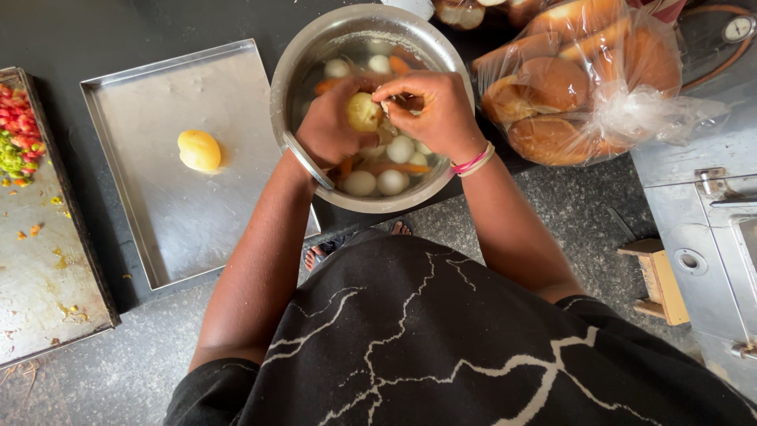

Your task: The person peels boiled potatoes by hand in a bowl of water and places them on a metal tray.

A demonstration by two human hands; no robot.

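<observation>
At the far left lies a flat steel tray [47,300] with a heap of chopped red and green vegetable bits [16,146] at its upper end and a few scraps scattered lower down. Just beside it sits a shallow rectangular steel tray [236,229] bearing one peeled yellow potato [199,150], well apart from the hands. Next comes a round steel pot [315,47] holding pale round boiled potatoes and orange carrot pieces. Over the pot, the left hand [327,126] cups a small yellow potato [363,111], fingers wrapped about it. The right hand [434,110], with pink and white bangles at the wrist, pinches at the potato's top edge with fingertips. To the right rests a clear plastic bag of brown bread buns [576,87].
</observation>
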